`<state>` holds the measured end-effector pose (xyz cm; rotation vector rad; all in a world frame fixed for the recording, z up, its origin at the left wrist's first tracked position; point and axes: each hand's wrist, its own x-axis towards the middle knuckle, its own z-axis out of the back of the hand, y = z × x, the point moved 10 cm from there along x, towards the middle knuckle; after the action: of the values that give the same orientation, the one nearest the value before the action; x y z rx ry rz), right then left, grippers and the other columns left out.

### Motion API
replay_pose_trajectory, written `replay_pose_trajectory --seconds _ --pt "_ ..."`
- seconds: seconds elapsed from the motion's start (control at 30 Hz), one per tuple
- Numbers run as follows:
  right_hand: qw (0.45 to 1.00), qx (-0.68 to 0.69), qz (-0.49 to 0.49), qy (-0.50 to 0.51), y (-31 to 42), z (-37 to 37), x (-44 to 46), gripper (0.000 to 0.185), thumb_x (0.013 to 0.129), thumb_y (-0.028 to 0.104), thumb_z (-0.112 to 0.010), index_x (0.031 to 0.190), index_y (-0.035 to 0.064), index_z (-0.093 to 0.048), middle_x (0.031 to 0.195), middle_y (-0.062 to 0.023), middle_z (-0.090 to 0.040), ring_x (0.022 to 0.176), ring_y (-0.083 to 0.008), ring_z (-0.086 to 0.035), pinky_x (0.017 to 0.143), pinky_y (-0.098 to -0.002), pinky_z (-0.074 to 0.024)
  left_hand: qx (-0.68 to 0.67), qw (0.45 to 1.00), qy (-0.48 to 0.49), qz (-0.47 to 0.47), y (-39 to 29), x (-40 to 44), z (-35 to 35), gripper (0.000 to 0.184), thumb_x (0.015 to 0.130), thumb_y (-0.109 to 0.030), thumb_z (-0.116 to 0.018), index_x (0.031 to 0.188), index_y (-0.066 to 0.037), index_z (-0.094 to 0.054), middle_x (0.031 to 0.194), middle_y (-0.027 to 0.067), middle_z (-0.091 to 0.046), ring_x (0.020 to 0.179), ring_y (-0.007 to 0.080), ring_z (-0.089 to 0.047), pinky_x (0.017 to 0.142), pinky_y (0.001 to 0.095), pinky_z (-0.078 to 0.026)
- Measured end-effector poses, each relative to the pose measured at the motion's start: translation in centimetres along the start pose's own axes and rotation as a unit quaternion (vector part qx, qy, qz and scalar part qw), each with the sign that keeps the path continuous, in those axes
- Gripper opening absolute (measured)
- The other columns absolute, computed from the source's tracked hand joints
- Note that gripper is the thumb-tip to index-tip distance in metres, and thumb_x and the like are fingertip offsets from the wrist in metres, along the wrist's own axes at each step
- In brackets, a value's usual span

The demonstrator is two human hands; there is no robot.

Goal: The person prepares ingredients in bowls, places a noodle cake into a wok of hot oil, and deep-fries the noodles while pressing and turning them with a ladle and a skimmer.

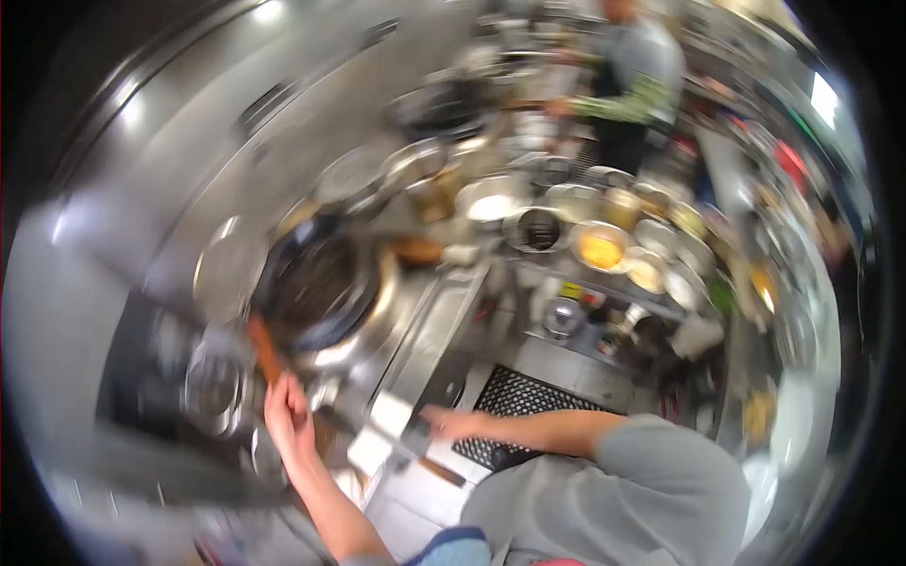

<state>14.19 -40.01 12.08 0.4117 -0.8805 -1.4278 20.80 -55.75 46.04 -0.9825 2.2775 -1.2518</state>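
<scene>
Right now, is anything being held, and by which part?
The left hand grips the wok by the outer end of its handle; blur hides whether the right hand holds anything.

Apparently metal wall point(311, 57), blurred.

No text legible (all blurred).

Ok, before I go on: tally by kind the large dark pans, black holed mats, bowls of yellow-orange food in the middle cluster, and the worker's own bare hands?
Large dark pans: 2, near pan, far pan
Black holed mat: 1
Yellow-orange bowl: 1
Own hands: 2, left hand, right hand
Total: 6
</scene>
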Motion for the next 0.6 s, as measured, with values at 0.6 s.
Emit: replay_pose_trajectory --seconds 0.6 --pt "0.612 0.343 -0.623 -0.346 -11.5 16.2 -61.8 0.015 0.087 0.017 -0.055 0.100 0.0114 -0.058 0.073 -0.0042 -0.061 0.059 -0.0201 -0.060 0.052 -0.0376 -0.0509 0.069 0.988 -0.117 -0.078 -7.7 -3.0 19.0 0.025 0.090 -0.009 -0.058 0.113 0.000 -0.060 0.087 0.0020 -0.058 0.072 0.0076 -0.051 0.065 0.0210 -0.042"
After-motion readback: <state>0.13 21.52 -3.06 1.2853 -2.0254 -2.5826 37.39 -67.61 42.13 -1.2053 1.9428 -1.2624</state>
